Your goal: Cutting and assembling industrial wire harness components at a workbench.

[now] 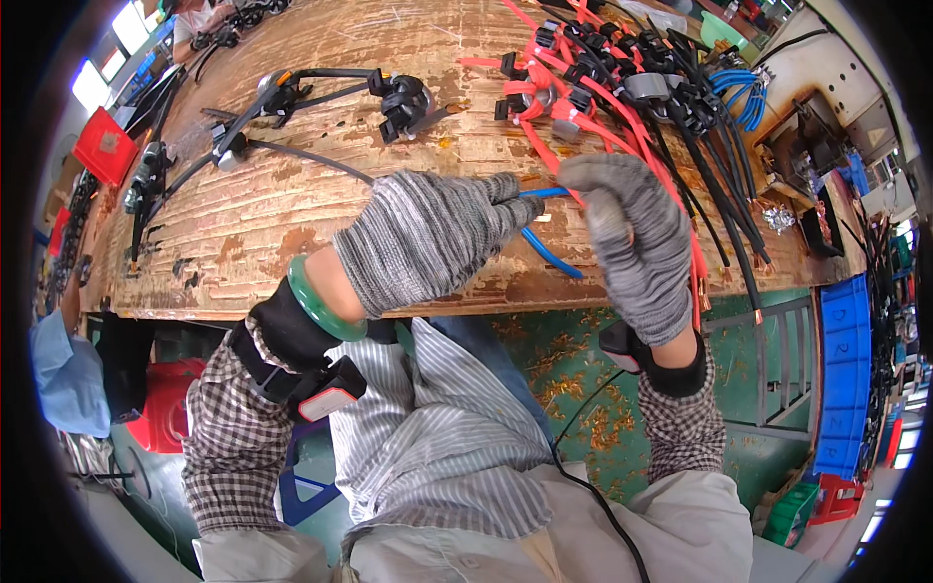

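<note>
My left hand (pixel 432 233), in a grey striped knit glove, pinches a short blue cable (pixel 552 255) above the bench's near edge. One length of it hangs down to the right of the fingers, and another stretches toward my right hand (pixel 637 248). That hand wears a matching glove, its fingers and thumb curled together. What lies between them is hidden. Red cables (pixel 637 117) run behind and beside the right hand. A black cable assembly with clamp-like connectors (pixel 398 107) lies beyond my left hand.
The worn wooden bench (pixel 292 219) carries a heap of black cables (pixel 714 136) with connectors at the back right. A bundle of blue cables (pixel 743 97) lies beside it. Blue bins (pixel 844 374) stand at the right. A co-worker (pixel 199 24) sits at the far left.
</note>
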A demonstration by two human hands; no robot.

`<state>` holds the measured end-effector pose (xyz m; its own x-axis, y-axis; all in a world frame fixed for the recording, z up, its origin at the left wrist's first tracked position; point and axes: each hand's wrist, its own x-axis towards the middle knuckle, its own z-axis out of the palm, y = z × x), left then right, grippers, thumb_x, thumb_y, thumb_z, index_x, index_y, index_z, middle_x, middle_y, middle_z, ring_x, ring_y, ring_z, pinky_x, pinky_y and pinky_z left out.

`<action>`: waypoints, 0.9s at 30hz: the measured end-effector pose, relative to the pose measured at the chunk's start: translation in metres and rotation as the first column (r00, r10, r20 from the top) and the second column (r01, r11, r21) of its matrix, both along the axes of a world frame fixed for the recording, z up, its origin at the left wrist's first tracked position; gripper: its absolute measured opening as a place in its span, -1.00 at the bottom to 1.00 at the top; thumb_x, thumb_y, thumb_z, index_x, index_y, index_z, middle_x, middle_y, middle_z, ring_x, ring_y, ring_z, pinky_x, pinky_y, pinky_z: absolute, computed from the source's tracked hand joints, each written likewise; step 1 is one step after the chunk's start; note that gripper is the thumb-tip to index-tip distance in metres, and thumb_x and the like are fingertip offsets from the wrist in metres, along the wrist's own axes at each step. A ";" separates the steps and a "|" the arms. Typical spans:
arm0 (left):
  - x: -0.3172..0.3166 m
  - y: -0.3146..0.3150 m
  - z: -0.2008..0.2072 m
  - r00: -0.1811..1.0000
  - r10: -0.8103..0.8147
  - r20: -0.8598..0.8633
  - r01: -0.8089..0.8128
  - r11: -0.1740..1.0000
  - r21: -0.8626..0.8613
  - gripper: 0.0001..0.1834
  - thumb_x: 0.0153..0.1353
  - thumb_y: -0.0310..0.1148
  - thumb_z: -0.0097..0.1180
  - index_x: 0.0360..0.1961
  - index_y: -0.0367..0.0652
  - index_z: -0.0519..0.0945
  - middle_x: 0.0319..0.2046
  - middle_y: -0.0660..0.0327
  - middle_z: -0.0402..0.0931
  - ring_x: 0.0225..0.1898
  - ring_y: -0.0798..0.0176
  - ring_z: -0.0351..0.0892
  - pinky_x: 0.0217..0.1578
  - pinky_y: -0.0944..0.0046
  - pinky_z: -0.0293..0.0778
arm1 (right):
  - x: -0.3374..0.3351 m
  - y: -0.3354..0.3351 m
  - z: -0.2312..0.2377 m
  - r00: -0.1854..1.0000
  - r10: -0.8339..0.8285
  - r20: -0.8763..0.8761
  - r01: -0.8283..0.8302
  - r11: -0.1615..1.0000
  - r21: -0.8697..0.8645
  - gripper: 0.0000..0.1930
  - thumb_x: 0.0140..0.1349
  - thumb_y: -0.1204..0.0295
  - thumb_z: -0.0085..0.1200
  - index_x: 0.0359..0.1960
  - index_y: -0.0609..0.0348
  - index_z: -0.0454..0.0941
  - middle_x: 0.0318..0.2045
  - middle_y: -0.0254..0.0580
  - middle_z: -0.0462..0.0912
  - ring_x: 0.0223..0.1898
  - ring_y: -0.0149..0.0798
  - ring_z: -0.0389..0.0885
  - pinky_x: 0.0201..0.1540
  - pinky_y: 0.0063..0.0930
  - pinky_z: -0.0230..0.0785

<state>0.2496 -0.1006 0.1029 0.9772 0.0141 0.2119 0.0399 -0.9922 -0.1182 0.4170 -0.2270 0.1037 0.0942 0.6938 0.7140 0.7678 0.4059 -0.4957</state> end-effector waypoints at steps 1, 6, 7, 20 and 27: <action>0.000 -0.002 0.000 0.999 0.041 0.003 -0.041 0.999 -0.020 -0.66 0.08 -0.41 -0.01 -0.07 -0.15 0.43 -0.28 0.21 0.46 -0.41 0.23 0.50 -0.49 0.30 0.41 | -0.003 0.000 0.005 1.000 -0.002 0.002 0.002 1.000 0.001 -0.80 0.12 0.37 0.00 -0.26 0.18 0.51 -0.35 -0.12 0.55 -0.27 -0.12 0.52 -0.19 -0.36 0.37; -0.004 -0.003 -0.005 0.973 0.133 0.189 0.086 0.552 -0.829 -0.63 0.03 -0.42 0.19 -0.11 -0.18 0.43 -0.33 0.22 0.47 -0.32 0.36 0.49 -0.31 0.36 0.43 | -0.011 0.001 0.009 0.896 -0.042 0.442 0.128 0.978 -0.167 -0.68 0.11 0.26 0.00 -0.16 0.17 0.47 -0.21 -0.07 0.51 -0.17 -0.08 0.47 -0.09 -0.27 0.32; -0.007 0.002 -0.007 0.976 0.176 0.130 0.013 0.546 -0.838 -0.60 0.00 -0.42 0.24 -0.11 -0.19 0.42 -0.35 0.23 0.47 -0.30 0.39 0.47 -0.25 0.37 0.42 | -0.011 0.001 0.010 0.843 -0.014 0.538 0.165 0.958 -0.233 -0.67 0.13 0.23 -0.04 -0.12 0.15 0.45 -0.16 -0.06 0.48 -0.11 -0.08 0.44 -0.03 -0.28 0.29; -0.013 0.004 -0.035 0.990 0.028 0.140 0.021 0.942 -0.336 -0.71 0.10 -0.12 0.01 -0.22 -0.01 0.56 -0.48 0.17 0.48 -0.46 0.10 0.49 -0.46 0.22 0.40 | -0.002 -0.004 -0.031 0.992 0.108 -0.073 -0.127 0.690 -0.713 -0.65 0.19 0.16 -0.08 -0.39 0.27 0.50 -0.47 0.02 0.54 -0.41 0.00 0.51 -0.34 -0.24 0.33; -0.016 0.006 -0.042 0.977 0.103 0.189 -0.102 0.995 -0.016 -0.72 0.10 -0.08 -0.03 -0.15 0.19 0.47 -0.56 0.29 0.37 -0.53 0.19 0.48 -0.60 0.21 0.36 | -0.018 -0.012 -0.051 0.994 -0.088 0.066 0.106 0.920 -0.378 -0.71 0.19 0.22 -0.03 -0.40 0.24 0.51 -0.69 -0.17 0.46 -0.62 -0.14 0.44 -0.50 -0.34 0.25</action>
